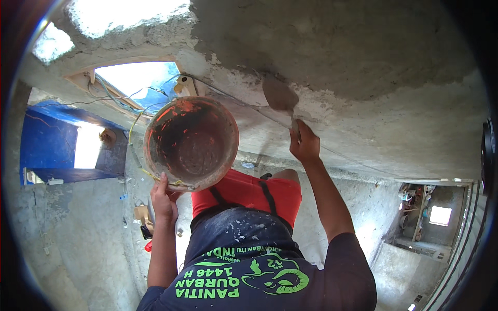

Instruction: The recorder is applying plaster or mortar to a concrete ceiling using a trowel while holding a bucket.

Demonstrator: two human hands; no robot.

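My left hand [165, 199] grips the rim of a round, mortar-smeared bucket [194, 147] from below. Inside, the bucket is stained grey and dark with orange showing through, and a thin layer of grey material coats its bottom. My right hand [305, 141] is closed on the handle of a trowel [280, 96]. Its grey blade lies at a band of rough, flaking plaster along the wall [363, 62], below a darker grey patch; whether it touches the surface I cannot tell. A thin cable runs along the wall behind the trowel.
A bright opening [129, 78] with loose wires and a cable lies behind the bucket. A blue recess [49, 145] is at the left. A cardboard piece [142, 212] and small objects lie below. A doorway with shelves [420, 212] is at the right.
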